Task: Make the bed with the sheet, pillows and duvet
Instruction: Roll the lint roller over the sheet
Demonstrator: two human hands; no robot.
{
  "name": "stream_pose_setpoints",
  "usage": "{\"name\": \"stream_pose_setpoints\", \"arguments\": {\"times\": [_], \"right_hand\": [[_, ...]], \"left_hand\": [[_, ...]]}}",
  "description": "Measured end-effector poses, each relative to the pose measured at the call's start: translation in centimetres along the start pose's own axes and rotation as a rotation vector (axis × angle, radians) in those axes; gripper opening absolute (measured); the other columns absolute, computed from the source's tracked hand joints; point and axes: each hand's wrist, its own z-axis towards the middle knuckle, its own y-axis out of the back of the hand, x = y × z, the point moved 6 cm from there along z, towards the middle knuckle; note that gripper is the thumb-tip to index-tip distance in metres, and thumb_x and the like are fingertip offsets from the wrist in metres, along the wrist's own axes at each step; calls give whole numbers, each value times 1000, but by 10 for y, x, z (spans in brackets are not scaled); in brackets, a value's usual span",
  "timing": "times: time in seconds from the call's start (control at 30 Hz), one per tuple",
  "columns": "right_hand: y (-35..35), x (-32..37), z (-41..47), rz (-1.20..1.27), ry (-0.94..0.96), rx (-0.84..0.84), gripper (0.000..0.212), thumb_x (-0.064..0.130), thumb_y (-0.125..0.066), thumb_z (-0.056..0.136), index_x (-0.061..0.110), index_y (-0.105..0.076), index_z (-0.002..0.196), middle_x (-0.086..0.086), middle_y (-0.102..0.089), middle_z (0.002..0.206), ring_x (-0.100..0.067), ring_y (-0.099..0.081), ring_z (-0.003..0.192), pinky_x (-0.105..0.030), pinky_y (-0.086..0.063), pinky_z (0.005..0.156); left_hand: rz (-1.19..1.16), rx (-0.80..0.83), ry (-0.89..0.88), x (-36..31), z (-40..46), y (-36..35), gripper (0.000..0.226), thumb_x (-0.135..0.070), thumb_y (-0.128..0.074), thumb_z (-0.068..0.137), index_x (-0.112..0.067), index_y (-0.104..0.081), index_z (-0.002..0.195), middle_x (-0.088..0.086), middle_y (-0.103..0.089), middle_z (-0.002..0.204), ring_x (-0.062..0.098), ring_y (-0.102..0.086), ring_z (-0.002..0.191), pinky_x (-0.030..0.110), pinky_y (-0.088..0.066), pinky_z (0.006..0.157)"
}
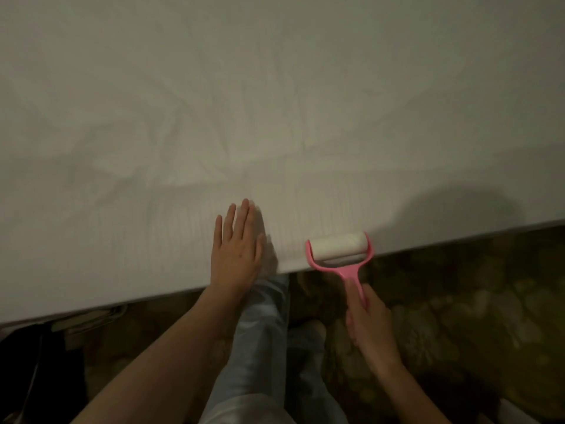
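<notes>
one sheet, one lint roller, my two hands at the bed's edge

the white sheet (275,102) covers the whole top of the bed and fills most of my view. it is one sheet, creased in soft folds across its middle, flatter along the near edge where it drops over the side of the mattress. that edge runs slantwise, lower on my left and higher on my right.

my left hand (237,249) lies flat on the sheet just inside the near edge, palm down, fingers straight and close together, holding nothing. its shadow falls on the cloth just to its right.

my right hand (368,319) is off the bed, over the floor, with its fingers wrapped round the pink handle of one lint roller (339,249). the roller's white drum rests on the sheet right at the mattress edge, lying roughly along that edge, with the pink fork cupping both its ends. the roller is near my left hand, to its right, and apart from it.

below the bed edge, between my two forearms, i see my legs in light blue trousers (263,332), pressed up against the side of the bed. the floor on my right is a dark patterned carpet (458,316). at the lower left, under the bed's edge, there are some dark shapes and something pale that i cannot make out. the room is dim and the edges of the view are blurred.
</notes>
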Motion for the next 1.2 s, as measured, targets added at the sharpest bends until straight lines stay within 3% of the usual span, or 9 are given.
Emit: {"name": "stream_pose_setpoints", "arguments": {"times": [0.2,0.27,0.37,0.47,0.6,0.73,0.93,1.03,1.2], "right_hand": [[-28,85,82,-111,59,25,39,57,-32,94,23,-50,85,3,-51,69,-19,-55,69,-34,-47,68],[-35,135,120,-125,87,15,38,53,-33,96,23,-49,80,0,-53,68,-18,-56,67,-34,-49,66],[-45,221,191,-153,188,-4,38,57,-33,95,28,-50,77,-10,-64,80,-32,-64,78,-45,-55,75],[-63,312,269,-206,260,1,55,72,-23,84,28,-56,94,-15,-68,95,-38,-65,85,-50,-54,80],[-85,430,357,-148,339,27,47,57,-33,96,17,-56,102,-14,-64,84,-26,-61,61,-29,-48,51],[-108,505,413,-49,348,96,41,52,-33,98,17,-54,99,-6,-55,68,-15,-50,48,-21,-39,42],[-112,533,429,-9,347,137,42,51,-32,99,15,-51,109,0,-49,60,-8,-43,39,-16,-35,40],[-104,518,415,-52,354,147,38,51,-33,99,18,-51,104,-4,-54,66,-14,-49,48,-21,-39,43],[-89,462,380,-166,342,74,50,57,-34,94,16,-58,108,-17,-66,97,-36,-65,78,-38,-54,60]], "left_hand": [[-60,-117,18,10,104,29,55,-30,-21,98,-4,-33,146,12,-33,152,26,-27,142,40,-12,118],[-83,-167,29,11,148,41,55,-28,-22,98,-3,-35,145,13,-35,151,26,-29,141,40,-13,118],[-106,-215,34,7,222,54,53,-29,-24,99,-6,-32,146,11,-31,153,23,-26,143,40,-10,119],[-96,-269,45,5,294,62,52,-26,-33,99,-7,-31,147,9,-29,154,21,-23,144,42,-11,119],[-72,-287,146,17,336,52,56,-24,-36,97,-7,-24,149,7,-18,158,19,-13,147,43,-10,120],[-40,-321,146,17,336,37,62,-23,-37,91,-9,-22,149,2,-12,158,19,-10,147,44,-7,120],[-28,-307,139,15,341,33,65,-24,-33,88,-8,-17,149,3,-14,157,22,-13,146,44,-5,120],[-35,-298,143,16,339,35,64,-25,-32,89,-8,-18,149,4,-16,158,21,-12,146,44,-5,120],[-44,-294,139,14,336,45,58,-25,-31,92,-7,-27,148,9,-25,156,22,-17,145,46,-10,119]]}}
